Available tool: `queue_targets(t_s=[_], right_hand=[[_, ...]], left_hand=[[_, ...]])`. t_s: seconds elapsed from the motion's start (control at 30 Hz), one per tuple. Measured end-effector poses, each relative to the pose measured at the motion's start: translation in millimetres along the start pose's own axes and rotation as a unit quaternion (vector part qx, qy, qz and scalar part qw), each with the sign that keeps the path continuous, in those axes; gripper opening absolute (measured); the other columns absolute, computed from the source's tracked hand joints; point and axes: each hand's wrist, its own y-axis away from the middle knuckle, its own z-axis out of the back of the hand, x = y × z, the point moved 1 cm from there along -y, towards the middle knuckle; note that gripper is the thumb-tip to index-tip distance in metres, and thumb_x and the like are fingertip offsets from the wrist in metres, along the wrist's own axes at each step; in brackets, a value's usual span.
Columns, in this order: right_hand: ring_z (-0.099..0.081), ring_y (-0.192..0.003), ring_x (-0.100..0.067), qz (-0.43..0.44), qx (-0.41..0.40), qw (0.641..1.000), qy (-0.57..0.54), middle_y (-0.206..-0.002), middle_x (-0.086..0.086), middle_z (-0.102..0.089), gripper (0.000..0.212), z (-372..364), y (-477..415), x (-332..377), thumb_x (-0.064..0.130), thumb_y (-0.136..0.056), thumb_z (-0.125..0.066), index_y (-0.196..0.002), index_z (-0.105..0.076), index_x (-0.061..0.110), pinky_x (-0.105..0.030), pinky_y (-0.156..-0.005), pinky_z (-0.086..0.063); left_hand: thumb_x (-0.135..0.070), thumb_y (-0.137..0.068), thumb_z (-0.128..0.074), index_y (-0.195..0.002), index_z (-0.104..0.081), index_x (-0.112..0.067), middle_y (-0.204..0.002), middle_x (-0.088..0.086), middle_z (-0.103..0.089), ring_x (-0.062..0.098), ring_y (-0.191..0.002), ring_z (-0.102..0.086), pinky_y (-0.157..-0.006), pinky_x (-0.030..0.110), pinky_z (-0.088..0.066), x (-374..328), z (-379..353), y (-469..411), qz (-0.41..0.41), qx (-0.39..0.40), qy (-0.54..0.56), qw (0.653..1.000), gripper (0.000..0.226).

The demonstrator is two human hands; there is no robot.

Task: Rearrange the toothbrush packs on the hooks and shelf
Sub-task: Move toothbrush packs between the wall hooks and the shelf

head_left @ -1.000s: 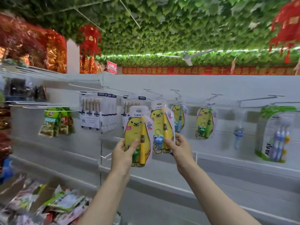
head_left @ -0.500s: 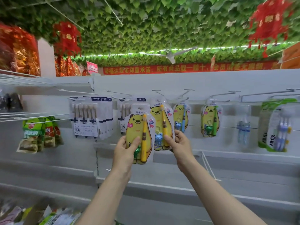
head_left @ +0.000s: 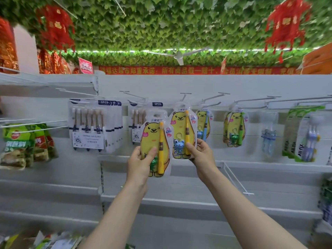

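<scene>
- My left hand [head_left: 140, 162] grasps the loose bear pack [head_left: 152, 133] by its lower half: thumb pressed on the front, fingers curled behind. The pack is off any hook and held in the air in front of the display.
- My right hand [head_left: 203, 153] pinches the bottom edge of the hung bear pack [head_left: 181, 126], thumb in front and fingers behind. Its top sits right under the hook [head_left: 185, 95]; I judge it is threaded on, but I cannot tell for certain.
- The relation that matters is that the loose pack stands upright with its long axis nearly vertical. Its hang hole is at the top end, well above my left fingers, and the hook tip lies up and to the right of that hole.
- The left hand is the one carrying the piece that needs placing. The right hand is nearer the hook's column, but it is occupied steadying the pack there.
- The two packs sit just beside each other, edges close or slightly overlapping; I cannot tell whether they touch.
- My guess is that the next step is to lift the loose pack up and right until its hole meets the hook tip.
- Further right hang a blue-brush bear pack [head_left: 203, 123] and a green-brush bear pack [head_left: 235, 128]. The 6PCS packs [head_left: 89, 123] hang to the left, and the shelf [head_left: 269, 166] runs below.
</scene>
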Motion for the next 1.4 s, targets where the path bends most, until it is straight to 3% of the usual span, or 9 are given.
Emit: queue_targets(t_s=[0.27, 0.53, 0.7, 0.87, 0.93, 1.03, 1.1, 1.23, 1.4], right_hand=[[-0.073, -0.1, -0.025, -0.028, -0.031, 0.999, 0.008, -0.113, -0.009, -0.074, 0.028, 10.3, -62.5, -23.2, 0.012, -0.091, -0.072, -0.116, -0.062, 0.016, -0.039, -0.082, -0.06], [-0.072, -0.101, -0.025, -0.038, -0.027, 0.998, 0.034, -0.113, -0.008, -0.072, 0.023, 17.0, -97.9, -31.4, 0.013, -0.092, -0.07, -0.112, -0.062, 0.02, -0.04, -0.085, -0.06], [-0.072, -0.103, -0.026, -0.069, -0.032, 0.997, 0.035, -0.115, -0.009, -0.072, 0.025, 17.9, -114.1, -36.8, 0.015, -0.092, -0.071, -0.115, -0.061, 0.017, -0.044, -0.091, -0.059], [-0.07, -0.104, -0.026, -0.115, -0.041, 0.991, 0.047, -0.114, -0.011, -0.072, 0.023, 18.6, -115.4, -37.5, 0.021, -0.093, -0.071, -0.112, -0.064, 0.009, -0.037, -0.086, -0.059], [-0.065, -0.107, -0.024, -0.134, -0.048, 0.985, 0.094, -0.114, -0.009, -0.069, 0.028, 19.2, -109.8, -34.1, 0.028, -0.093, -0.071, -0.112, -0.063, 0.01, -0.038, -0.093, -0.055], [-0.057, -0.108, -0.022, -0.08, -0.109, 0.97, 0.201, -0.118, -0.004, -0.063, 0.047, 19.8, -96.3, -21.2, 0.038, -0.091, -0.072, -0.126, -0.059, 0.01, -0.035, -0.091, -0.048], [-0.059, -0.109, -0.02, -0.02, -0.12, 0.972, 0.202, -0.118, 0.0, -0.064, 0.045, 15.4, -80.0, -4.2, 0.042, -0.092, -0.069, -0.125, -0.059, 0.014, -0.032, -0.088, -0.045], [-0.07, -0.099, -0.017, 0.0, -0.02, 0.994, 0.105, -0.104, -0.003, -0.075, 0.037, -4.1, -33.1, 35.9, 0.047, -0.097, -0.059, -0.112, -0.069, 0.015, -0.033, -0.09, -0.054], [-0.07, -0.09, -0.022, 0.055, 0.023, 0.994, 0.092, -0.102, -0.016, -0.074, 0.02, -13.0, 1.4, 62.4, 0.029, -0.087, -0.077, -0.099, -0.073, 0.014, -0.037, -0.083, -0.059]], left_hand=[[-0.024, -0.09, -0.072, -0.112, -0.065, -0.019, -0.104, 0.002, -0.076, 0.025, -0.099, -0.072, -0.09, 0.049, -0.057, 11.2, -6.4, -32.5, 0.004, 0.004, 0.005, 1.0, 0.023], [-0.024, -0.089, -0.072, -0.112, -0.065, -0.022, -0.105, 0.001, -0.077, 0.025, -0.1, -0.072, -0.093, 0.052, -0.056, 23.1, -16.1, -48.7, 0.002, 0.01, -0.004, 1.0, 0.024], [-0.024, -0.09, -0.071, -0.114, -0.065, -0.02, -0.105, 0.001, -0.076, 0.023, -0.098, -0.072, -0.077, 0.038, -0.057, 25.7, -16.0, -48.0, -0.004, 0.009, -0.002, 1.0, 0.025], [-0.021, -0.091, -0.07, -0.113, -0.064, -0.017, -0.103, 0.001, -0.077, 0.019, -0.093, -0.074, -0.07, 0.031, -0.057, 27.1, -13.8, -41.3, -0.003, 0.005, 0.004, 1.0, 0.023], [-0.021, -0.091, -0.07, -0.111, -0.064, -0.017, -0.103, 0.001, -0.077, 0.018, -0.091, -0.074, -0.067, 0.027, -0.056, 29.0, -14.9, -37.3, -0.001, 0.006, 0.003, 1.0, 0.022], [-0.022, -0.091, -0.071, -0.111, -0.064, -0.018, -0.102, 0.0, -0.077, 0.016, -0.09, -0.074, -0.064, 0.025, -0.055, 32.7, -19.9, -30.0, 0.003, 0.009, 0.002, 1.0, 0.022], [-0.023, -0.091, -0.07, -0.11, -0.064, -0.02, -0.099, -0.002, -0.077, 0.015, -0.089, -0.074, -0.064, 0.023, -0.054, 34.2, -24.8, -25.2, 0.006, 0.016, 0.0, 1.0, 0.02], [-0.022, -0.092, -0.07, -0.108, -0.065, -0.022, -0.097, -0.006, -0.077, 0.013, -0.09, -0.074, -0.068, 0.023, -0.054, 36.3, -36.9, -17.7, 0.008, 0.026, 0.006, 1.0, 0.017], [-0.021, -0.092, -0.069, -0.109, -0.065, -0.021, -0.099, -0.003, -0.077, 0.016, -0.091, -0.073, -0.065, 0.024, -0.055, 35.3, -52.6, -9.4, 0.005, 0.037, 0.022, 0.999, 0.018]])
